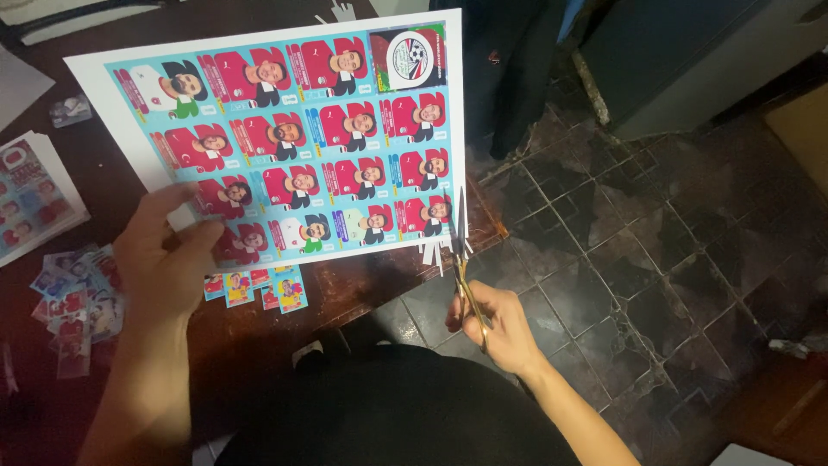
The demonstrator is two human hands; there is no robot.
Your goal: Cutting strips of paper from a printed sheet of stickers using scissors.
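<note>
My left hand [164, 259] pinches sticker sheet [285, 142]; right hand [496, 324] clenches scissors [464, 259], blades at its lower edge. Handles hidden in my grip.

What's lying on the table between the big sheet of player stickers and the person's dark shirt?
In the head view, a few small cut-out stickers lie on the dark wooden table, just below the sticker sheet that the left hand holds.

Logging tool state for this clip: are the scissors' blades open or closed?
Cannot tell for sure. The scissors, in the right hand, have their blades at the printed sheet's right margin, too dark and thin to separate.
</note>
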